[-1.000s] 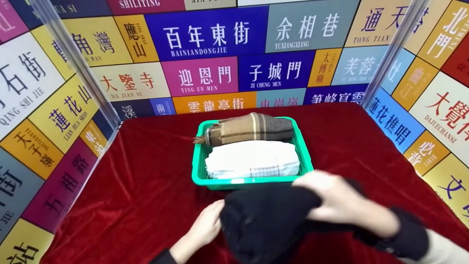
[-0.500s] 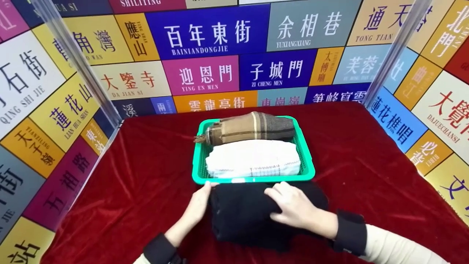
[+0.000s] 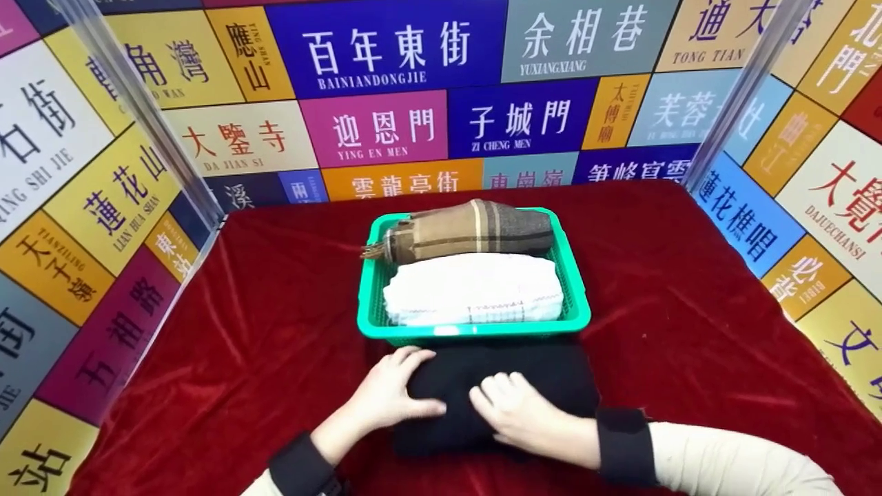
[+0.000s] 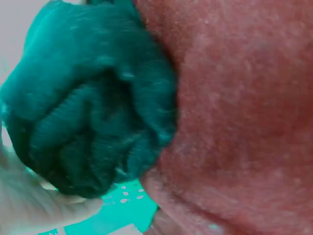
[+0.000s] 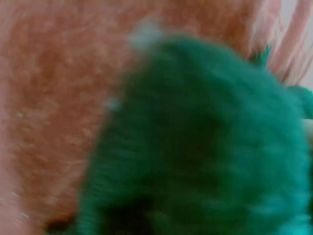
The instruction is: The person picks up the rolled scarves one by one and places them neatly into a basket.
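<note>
A folded black cloth [image 3: 496, 368] lies on the table just in front of the green basket. My left hand [image 3: 389, 393] touches its left end, thumb and fingers spread apart. My right hand [image 3: 520, 413] presses on its upper side with slightly bent fingers. Close up in the left wrist view, the rolled, layered end of the cloth [image 4: 93, 107] looks teal, with part of the left hand [image 4: 39, 205] beside it. The right wrist view is blurred; a rounded bulge of the cloth [image 5: 205, 137] fills much of it.
The green basket [image 3: 475, 332] holds a rolled white cloth [image 3: 475, 286] and a rolled brown-and-grey plaid cloth [image 3: 448, 234] with fringe. Dark red velvet [image 3: 275, 310] covers the table. Panels with street names stand around the back and sides.
The black cloth, first held up and blurred, is now set down flat before the basket. My right hand has moved left and down onto it; the left hand has shifted over its left end.
</note>
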Tool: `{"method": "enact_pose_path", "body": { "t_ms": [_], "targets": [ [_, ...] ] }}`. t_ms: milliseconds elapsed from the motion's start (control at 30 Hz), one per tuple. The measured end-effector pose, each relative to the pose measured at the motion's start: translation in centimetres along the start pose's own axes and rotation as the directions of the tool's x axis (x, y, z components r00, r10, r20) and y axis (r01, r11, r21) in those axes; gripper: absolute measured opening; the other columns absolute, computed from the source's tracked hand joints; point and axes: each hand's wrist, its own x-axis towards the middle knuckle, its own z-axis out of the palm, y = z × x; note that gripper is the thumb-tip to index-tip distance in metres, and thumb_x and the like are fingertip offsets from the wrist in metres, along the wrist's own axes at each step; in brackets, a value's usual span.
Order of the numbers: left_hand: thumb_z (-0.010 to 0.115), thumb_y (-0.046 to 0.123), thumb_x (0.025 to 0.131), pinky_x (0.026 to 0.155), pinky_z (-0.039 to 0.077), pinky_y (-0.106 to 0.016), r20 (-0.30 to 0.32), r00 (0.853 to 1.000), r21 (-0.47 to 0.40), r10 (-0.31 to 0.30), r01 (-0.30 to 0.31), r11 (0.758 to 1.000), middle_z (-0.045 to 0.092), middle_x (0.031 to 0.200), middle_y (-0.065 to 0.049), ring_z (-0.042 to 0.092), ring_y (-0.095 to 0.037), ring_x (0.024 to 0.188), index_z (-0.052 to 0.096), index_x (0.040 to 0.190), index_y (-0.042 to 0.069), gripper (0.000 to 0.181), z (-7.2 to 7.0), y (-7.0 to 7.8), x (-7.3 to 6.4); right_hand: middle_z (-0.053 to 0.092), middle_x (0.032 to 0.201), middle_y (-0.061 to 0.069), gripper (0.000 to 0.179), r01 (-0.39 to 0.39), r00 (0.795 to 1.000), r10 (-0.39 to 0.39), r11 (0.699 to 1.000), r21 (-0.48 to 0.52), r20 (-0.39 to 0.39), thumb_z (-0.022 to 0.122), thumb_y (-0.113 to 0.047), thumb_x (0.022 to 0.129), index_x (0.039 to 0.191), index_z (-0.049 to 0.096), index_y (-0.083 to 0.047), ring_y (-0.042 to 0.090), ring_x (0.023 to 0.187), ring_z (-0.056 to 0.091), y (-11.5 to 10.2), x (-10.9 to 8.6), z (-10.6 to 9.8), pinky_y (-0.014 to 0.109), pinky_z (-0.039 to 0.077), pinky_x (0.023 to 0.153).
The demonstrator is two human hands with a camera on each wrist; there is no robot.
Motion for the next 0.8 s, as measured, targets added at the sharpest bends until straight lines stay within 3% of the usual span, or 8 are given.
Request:
{"method": "enact_pose_path", "body": {
  "t_ms": [67, 167, 300, 400, 467, 633, 700, 800],
  "targets": [
    [0.073, 0.057, 0.063, 0.090, 0.040, -0.049, 0.054, 0.999, 0.069, -0.002, -0.002, 0.998, 0.047, 0.126, -0.013, 0.048, -0.036, 0.109, 0.045, 0.132, 0.014, 0.086, -0.1, 0.3, 0.1, 0.049, 0.086, 0.007, 0.075, 0.035, 0.999, -0.036, 0.999, 0.021, 0.041, 0.073, -0.058, 0.051, 0.101, 0.051, -0.005, 0.023, 0.072, 0.046, 0.1, 0.2, -0.3, 0.033, 0.037, 0.058],
    [0.077, 0.055, 0.058, 0.088, 0.040, -0.049, 0.117, 0.993, 0.163, -0.026, 0.006, 0.987, 0.046, 0.124, -0.014, 0.047, -0.038, 0.105, 0.041, 0.135, 0.012, 0.095, -0.3, 0.8, 0.5, 0.049, 0.086, 0.004, 0.067, 0.034, 0.995, -0.054, 0.973, 0.228, 0.080, 0.066, -0.060, 0.064, 0.103, 0.054, -0.008, 0.019, 0.074, 0.046, 1.7, 0.3, -0.8, 0.032, 0.038, 0.060],
    [0.078, 0.057, 0.054, 0.087, 0.039, -0.048, 0.169, 0.983, 0.263, -0.067, 0.020, 0.965, 0.045, 0.120, -0.013, 0.045, -0.036, 0.100, 0.040, 0.135, 0.012, 0.101, -0.7, 1.5, 1.2, 0.052, 0.093, 0.002, 0.058, -0.034, 0.994, -0.024, 0.862, 0.505, 0.107, 0.062, -0.058, 0.074, 0.109, 0.058, -0.012, 0.019, 0.085, 0.047, 5.1, -0.3, -1.2, 0.034, 0.040, 0.070],
    [0.079, 0.059, 0.051, 0.086, 0.039, -0.046, 0.200, 0.975, 0.323, -0.099, 0.030, 0.946, 0.045, 0.117, -0.013, 0.044, -0.034, 0.098, 0.039, 0.134, 0.012, 0.103, -1.0, 1.9, 1.8, 0.052, 0.106, 0.005, 0.063, -0.105, 0.983, -0.005, 0.809, 0.578, 0.186, 0.064, -0.056, 0.072, 0.117, 0.056, -0.012, 0.022, 0.097, 0.046, 7.1, -1.1, -1.4, 0.039, 0.041, 0.080],
    [0.079, 0.060, 0.049, 0.085, 0.041, -0.045, 0.226, 0.966, 0.367, -0.124, 0.034, 0.930, 0.045, 0.116, -0.013, 0.043, -0.033, 0.099, 0.038, 0.134, 0.011, 0.107, -1.3, 2.1, 2.2, 0.049, 0.117, 0.009, 0.071, -0.187, 0.958, 0.002, 0.766, 0.615, 0.288, 0.066, -0.055, 0.071, 0.124, 0.052, -0.011, 0.025, 0.106, 0.045, 8.2, -1.7, -1.5, 0.042, 0.041, 0.087],
    [0.082, 0.057, 0.047, 0.082, 0.045, -0.043, 0.316, 0.928, 0.417, -0.196, 0.049, 0.908, 0.041, 0.116, -0.015, 0.041, -0.033, 0.106, 0.035, 0.134, 0.007, 0.110, -1.8, 2.4, 3.1, 0.041, 0.133, 0.019, 0.094, -0.411, 0.854, 0.030, 0.651, 0.638, 0.519, 0.073, -0.051, 0.066, 0.138, 0.034, -0.006, 0.036, 0.119, 0.041, 9.7, -3.3, -1.1, 0.052, 0.035, 0.095],
    [0.084, 0.053, 0.047, 0.082, 0.046, -0.043, 0.359, 0.903, 0.401, -0.237, 0.080, 0.913, 0.040, 0.119, -0.016, 0.042, -0.035, 0.107, 0.033, 0.134, 0.009, 0.110, -1.8, 2.3, 3.2, 0.040, 0.133, 0.022, 0.099, -0.457, 0.832, 0.033, 0.609, 0.648, 0.554, 0.076, -0.048, 0.063, 0.139, 0.030, -0.005, 0.038, 0.120, 0.039, 9.7, -3.8, -0.6, 0.054, 0.033, 0.096],
    [0.086, 0.047, 0.048, 0.082, 0.047, -0.040, 0.417, 0.863, 0.345, -0.287, 0.142, 0.928, 0.037, 0.121, -0.018, 0.049, -0.035, 0.102, 0.027, 0.135, 0.012, 0.111, -1.6, 2.2, 3.1, 0.039, 0.132, 0.024, 0.103, -0.491, 0.819, 0.032, 0.556, 0.671, 0.573, 0.080, -0.042, 0.059, 0.138, 0.027, -0.003, 0.041, 0.121, 0.037, 9.4, -4.3, 0.1, 0.056, 0.032, 0.096]
  ]
}}
